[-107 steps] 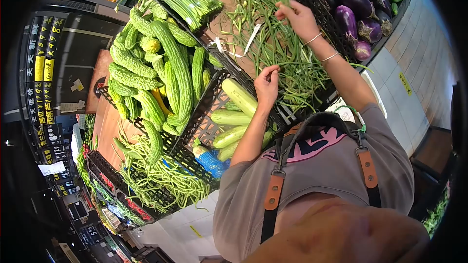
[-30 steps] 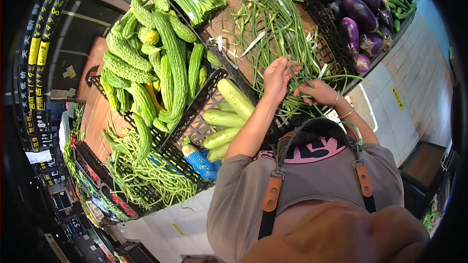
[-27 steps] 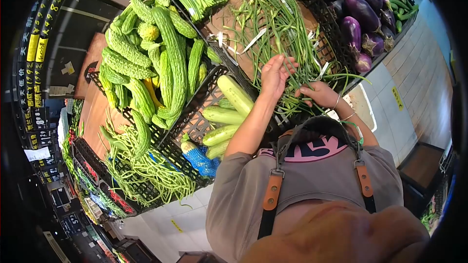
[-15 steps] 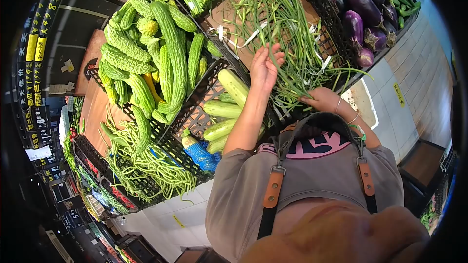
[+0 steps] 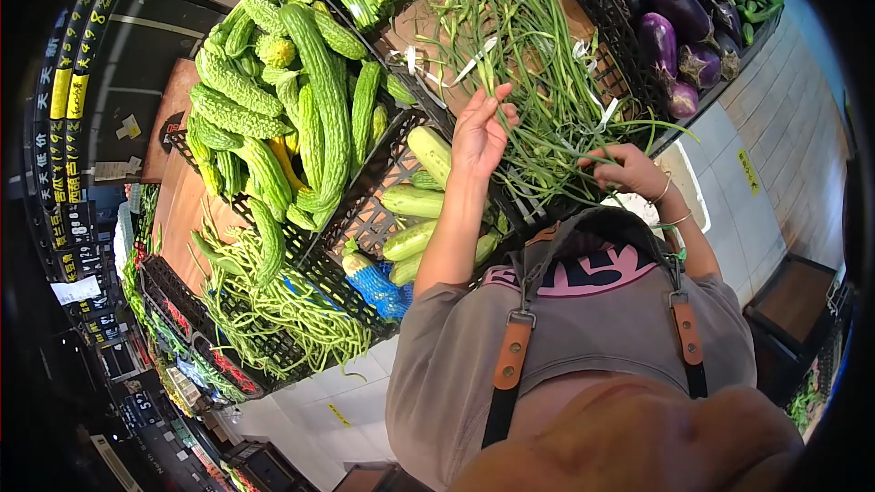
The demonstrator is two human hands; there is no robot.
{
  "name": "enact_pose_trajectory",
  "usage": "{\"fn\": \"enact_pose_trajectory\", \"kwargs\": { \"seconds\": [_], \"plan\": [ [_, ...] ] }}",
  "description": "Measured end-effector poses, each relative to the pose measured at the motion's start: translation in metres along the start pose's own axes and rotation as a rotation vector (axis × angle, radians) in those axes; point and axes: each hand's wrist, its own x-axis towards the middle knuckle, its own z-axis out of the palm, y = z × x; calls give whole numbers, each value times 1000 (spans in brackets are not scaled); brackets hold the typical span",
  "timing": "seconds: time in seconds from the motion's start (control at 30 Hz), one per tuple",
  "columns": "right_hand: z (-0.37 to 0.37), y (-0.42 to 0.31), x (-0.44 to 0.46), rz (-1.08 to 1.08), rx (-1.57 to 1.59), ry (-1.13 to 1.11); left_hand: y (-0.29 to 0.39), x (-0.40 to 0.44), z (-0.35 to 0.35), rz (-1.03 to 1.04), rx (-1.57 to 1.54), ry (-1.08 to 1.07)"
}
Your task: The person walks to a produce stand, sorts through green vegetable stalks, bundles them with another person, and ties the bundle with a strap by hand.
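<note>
Long thin green stems lie loosely heaped across a brown board and a black crate, with white ties among them. My left hand is at the heap's near left edge, palm partly up, thumb and fingers closed on the tip of a green stem. Near the heap's right end, my right hand pinches the end of one or more stems between thumb and fingers. A white tie lies just above my left hand, and another above my right hand.
Bitter melons fill a crate at left, with long beans below. Pale green gourds lie left of my forearm. Eggplants stand beyond the crate wall. A white box is beside my right wrist.
My left hand has moved slightly down and left. My right hand has risen and shifted right, with its fingers now more visible at the stem ends.
</note>
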Motion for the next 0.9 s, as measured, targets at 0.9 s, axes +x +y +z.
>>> {"fn": "enact_pose_trajectory", "kwargs": {
  "seconds": [0.9],
  "plan": [
    [18,34,-8,-256,-791,-37,-41,3,21,7,65,104]
  ]
}}
